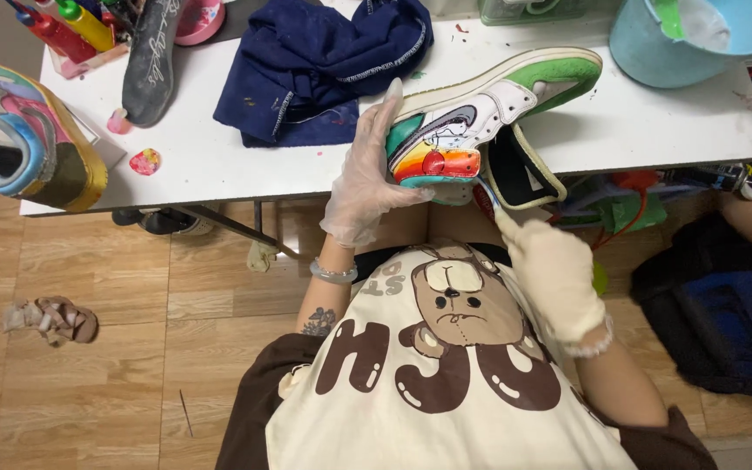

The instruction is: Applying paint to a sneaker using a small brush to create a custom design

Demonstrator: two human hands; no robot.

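Brush (pixel 487 193) pinched in the gloved right hand (pixel 554 278), tip touching the heel of the painted sneaker (pixel 480 117). Left hand (pixel 367 174) clasps that sneaker's heel side from the left, toe aimed up and right over the white table (pixel 219 157). Navy cloth (pixel 324 65) lies left of the sneaker.

held over the near edge of the white table (pixel 219 165): a painted leather sneaker (pixel 480 113), between gloved left hand (pixel 363 187) and right hand (pixel 554 274); behind, crumpled navy cloth (pixel 324 61).
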